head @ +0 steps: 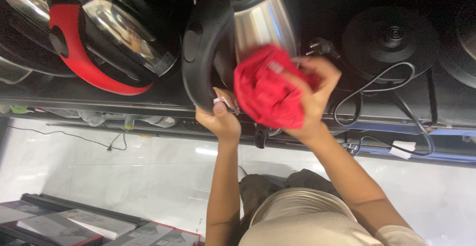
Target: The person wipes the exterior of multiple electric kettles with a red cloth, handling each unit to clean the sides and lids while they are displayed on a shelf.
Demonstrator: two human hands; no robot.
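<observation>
Red-handled kettle waits untouched at left. My left hand, fingers clamped, steadies steel kettle by black handle on desk; right hand presses bunched red cloth against its side. Wiping looks midway.

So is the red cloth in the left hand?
No, the right hand presses the red cloth to the steel kettle, while the left hand grips its black handle.
</observation>
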